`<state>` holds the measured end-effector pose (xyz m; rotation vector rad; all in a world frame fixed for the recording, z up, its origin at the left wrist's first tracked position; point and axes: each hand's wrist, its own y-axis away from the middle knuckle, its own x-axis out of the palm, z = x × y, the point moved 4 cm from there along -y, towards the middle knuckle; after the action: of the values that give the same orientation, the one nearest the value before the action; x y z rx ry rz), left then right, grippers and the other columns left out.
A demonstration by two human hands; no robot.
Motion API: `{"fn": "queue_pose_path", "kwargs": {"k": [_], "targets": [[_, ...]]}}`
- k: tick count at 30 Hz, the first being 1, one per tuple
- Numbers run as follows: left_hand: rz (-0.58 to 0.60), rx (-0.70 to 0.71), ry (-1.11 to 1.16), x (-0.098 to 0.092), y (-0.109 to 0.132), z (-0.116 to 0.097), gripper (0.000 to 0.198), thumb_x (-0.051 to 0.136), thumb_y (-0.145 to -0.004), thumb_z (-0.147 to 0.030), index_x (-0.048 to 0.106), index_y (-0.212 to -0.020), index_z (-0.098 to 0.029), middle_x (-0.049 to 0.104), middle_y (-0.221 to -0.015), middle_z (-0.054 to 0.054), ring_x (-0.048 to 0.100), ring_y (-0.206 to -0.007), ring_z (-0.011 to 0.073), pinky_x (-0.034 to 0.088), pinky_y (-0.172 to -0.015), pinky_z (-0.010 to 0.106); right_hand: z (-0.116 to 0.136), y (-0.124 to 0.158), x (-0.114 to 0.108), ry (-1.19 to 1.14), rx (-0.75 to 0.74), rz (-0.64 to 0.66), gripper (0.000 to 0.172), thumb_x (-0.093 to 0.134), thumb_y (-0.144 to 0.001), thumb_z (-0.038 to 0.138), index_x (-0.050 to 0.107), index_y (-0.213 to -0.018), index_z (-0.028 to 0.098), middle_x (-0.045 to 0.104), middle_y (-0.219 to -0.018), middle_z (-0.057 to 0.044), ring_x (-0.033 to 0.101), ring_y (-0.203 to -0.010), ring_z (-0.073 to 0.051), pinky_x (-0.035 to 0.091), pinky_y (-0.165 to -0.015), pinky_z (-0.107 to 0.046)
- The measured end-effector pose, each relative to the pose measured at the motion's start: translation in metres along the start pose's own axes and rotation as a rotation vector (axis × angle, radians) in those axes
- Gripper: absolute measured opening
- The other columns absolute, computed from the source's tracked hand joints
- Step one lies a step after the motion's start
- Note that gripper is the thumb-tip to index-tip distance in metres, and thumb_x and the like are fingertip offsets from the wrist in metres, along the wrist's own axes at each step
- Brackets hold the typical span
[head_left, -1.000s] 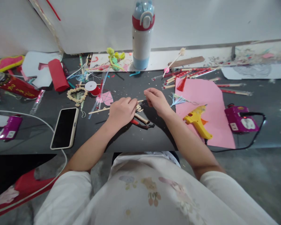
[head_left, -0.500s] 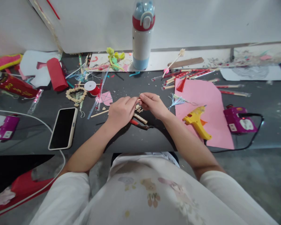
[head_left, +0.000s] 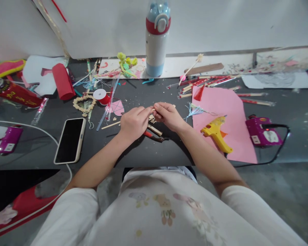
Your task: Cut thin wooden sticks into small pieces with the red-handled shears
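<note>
My left hand (head_left: 133, 122) and my right hand (head_left: 167, 115) meet over the middle of the dark table (head_left: 149, 153). Both are closed in a pinch on a thin wooden stick (head_left: 152, 109) held between their fingertips. Just below the fingers lies a small pile of short cut stick pieces (head_left: 152, 118). A red-handled cutter (head_left: 155, 137) lies on the table under my hands, beside a thicker wooden piece (head_left: 154, 130). A long thin stick (head_left: 110, 125) lies to the left of my left hand.
A phone (head_left: 70, 140) lies at the left. A yellow glue gun (head_left: 215, 132) rests on pink paper (head_left: 220, 116) at the right, next to a purple power socket (head_left: 263, 131). A water bottle (head_left: 156, 37) stands at the back, with a red ribbon spool (head_left: 101, 95) and scattered sticks.
My right hand has moved left from above the table to meet my left hand. Both now pinch the same thin stick, where before only the left hand held it.
</note>
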<state>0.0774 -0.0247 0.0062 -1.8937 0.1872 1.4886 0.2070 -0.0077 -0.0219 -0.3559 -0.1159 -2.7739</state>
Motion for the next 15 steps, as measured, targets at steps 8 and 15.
{"fn": "queue_pose_path", "kwargs": {"k": [8, 15], "targets": [[0.01, -0.032, 0.018, 0.0014, -0.0023, 0.0013, 0.034, 0.033, -0.094, -0.031, 0.064, -0.104, -0.022, 0.064, -0.079, 0.005, 0.059, -0.078, 0.0166, 0.037, -0.065, 0.028, 0.0013, -0.0019, -0.0008, -0.009, 0.053, 0.03, 0.043, 0.056, -0.079, 0.055, 0.046, -0.062, 0.017, 0.032, -0.05, 0.008, 0.023, -0.044, -0.005, 0.017, -0.043, -0.021], [0.014, -0.081, -0.009, -0.002, -0.0061, 0.0091, 0.036, 0.032, -0.094, -0.035, 0.063, -0.11, -0.023, 0.066, -0.084, 0.007, 0.059, -0.081, 0.0182, 0.037, -0.065, 0.029, 0.0041, -0.0034, -0.0085, 0.091, 0.085, -0.039, 0.049, 0.044, -0.082, 0.063, 0.044, -0.063, 0.018, 0.026, -0.049, 0.008, 0.02, -0.043, -0.005, 0.014, -0.042, -0.022]]}}
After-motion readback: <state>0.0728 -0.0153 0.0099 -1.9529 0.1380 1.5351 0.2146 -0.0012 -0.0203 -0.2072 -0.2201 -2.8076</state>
